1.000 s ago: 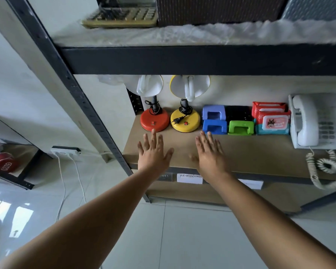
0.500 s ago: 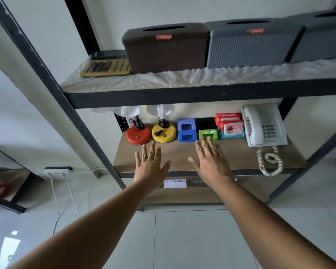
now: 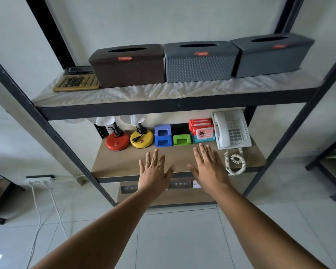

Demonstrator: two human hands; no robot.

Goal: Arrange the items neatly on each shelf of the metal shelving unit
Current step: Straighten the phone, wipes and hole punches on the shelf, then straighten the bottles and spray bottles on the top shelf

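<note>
My left hand (image 3: 153, 171) and my right hand (image 3: 209, 167) are stretched out flat, fingers spread, in front of the middle shelf (image 3: 124, 162), holding nothing. Along its back stand a red-based lamp (image 3: 117, 141), a yellow-based lamp (image 3: 142, 138), blue hole punches (image 3: 163, 135), a green one (image 3: 181, 139), wet-wipe packs (image 3: 202, 131) and a white telephone (image 3: 231, 129) with its coiled cord hanging over the edge. The upper shelf (image 3: 163, 94) carries a calculator (image 3: 76, 82), a brown tissue box (image 3: 128, 65) and two grey tissue boxes (image 3: 200, 61).
The black metal uprights (image 3: 37, 117) frame the unit. A power strip (image 3: 40, 179) with white cables lies on the tiled floor at the left. Another rack (image 3: 330, 167) stands at the right. Labels show on the lowest shelf's front (image 3: 179, 184).
The view has pulled back and tilted up, so the upper shelf with its tissue boxes now shows fully. Both hands stay flat and spread, now nearer the shelf's front edge.
</note>
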